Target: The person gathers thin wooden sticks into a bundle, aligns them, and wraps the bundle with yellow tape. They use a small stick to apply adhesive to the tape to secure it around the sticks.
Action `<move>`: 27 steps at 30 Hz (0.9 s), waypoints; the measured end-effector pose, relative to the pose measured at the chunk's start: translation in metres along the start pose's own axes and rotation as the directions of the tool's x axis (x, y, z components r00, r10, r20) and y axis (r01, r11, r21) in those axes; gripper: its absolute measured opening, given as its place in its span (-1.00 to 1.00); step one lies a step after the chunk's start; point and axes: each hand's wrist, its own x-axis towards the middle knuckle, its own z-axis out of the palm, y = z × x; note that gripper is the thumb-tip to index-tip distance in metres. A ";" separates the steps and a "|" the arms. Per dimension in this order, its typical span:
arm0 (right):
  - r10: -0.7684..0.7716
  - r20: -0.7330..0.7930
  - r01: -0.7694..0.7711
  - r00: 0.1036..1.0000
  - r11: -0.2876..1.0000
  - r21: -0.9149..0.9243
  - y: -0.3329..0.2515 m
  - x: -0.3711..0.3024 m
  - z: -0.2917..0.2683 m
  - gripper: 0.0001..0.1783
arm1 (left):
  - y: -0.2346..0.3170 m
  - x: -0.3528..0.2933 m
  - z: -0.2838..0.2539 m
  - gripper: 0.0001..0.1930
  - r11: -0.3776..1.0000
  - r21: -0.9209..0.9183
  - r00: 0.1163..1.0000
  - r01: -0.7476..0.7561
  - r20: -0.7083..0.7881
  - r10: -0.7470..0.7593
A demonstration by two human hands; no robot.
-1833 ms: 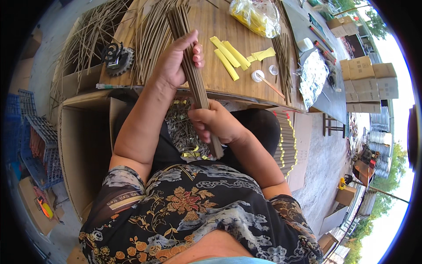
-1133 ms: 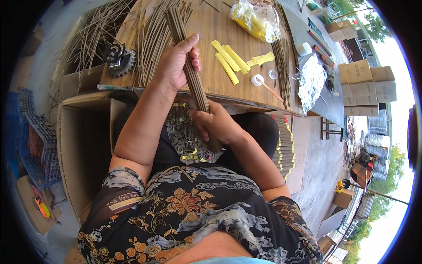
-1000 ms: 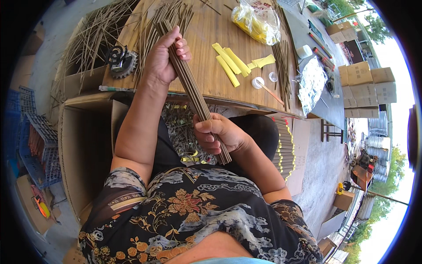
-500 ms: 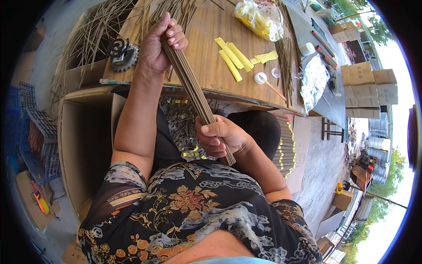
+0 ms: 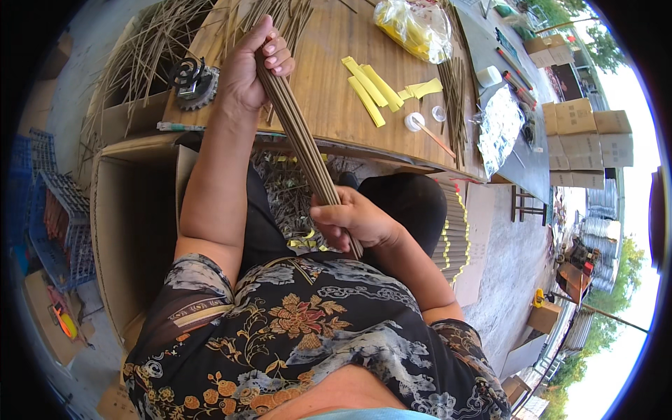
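A bundle of thin brown incense sticks (image 5: 299, 133) slants across in front of me, over the near edge of the wooden table (image 5: 329, 91). Around its far upper end my left hand (image 5: 253, 66) is closed, thumb pointing up along the sticks. Lower down, my right hand (image 5: 353, 218) grips the bundle near its other end, and the stick tips poke out below the fingers. On the tabletop beyond lie yellow paper strips (image 5: 374, 87). A small white pot (image 5: 414, 122) with a wooden stick in it stands to their right.
Loose sticks (image 5: 157, 59) fill a box at far left, near a toothed metal wheel (image 5: 196, 87). An open cardboard box (image 5: 136, 238) stands by my left arm. Yellow-banded bundles (image 5: 453, 227) lie right of my knee. A plastic bag (image 5: 413, 31) and crumpled foil (image 5: 501, 129) lie farther off.
The bundle has shifted slightly up and left with both hands still on it. Its lower end sticks out less below my right hand, whose fingers have moved a little.
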 end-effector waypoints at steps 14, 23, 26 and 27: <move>0.004 -0.049 -0.004 0.999 1.000 -0.013 -0.001 0.001 0.004 -0.83 | 0.004 0.003 -0.010 -0.75 1.000 -0.020 0.999 -0.016 0.040 0.017; 0.063 0.179 -0.113 0.982 0.952 0.284 0.001 -0.002 0.002 -0.83 | 0.004 0.003 -0.008 -0.77 0.976 -0.209 0.980 0.061 0.197 -0.020; 0.056 0.058 -0.063 0.997 0.989 0.131 0.001 0.000 0.005 -0.82 | 0.004 0.004 -0.005 -0.76 0.998 -0.065 0.999 -0.012 0.050 0.016; 0.002 -0.125 -0.022 0.992 0.986 -0.166 -0.004 0.002 0.005 -0.82 | 0.003 0.004 -0.006 -0.76 0.998 0.063 0.990 -0.029 -0.134 0.037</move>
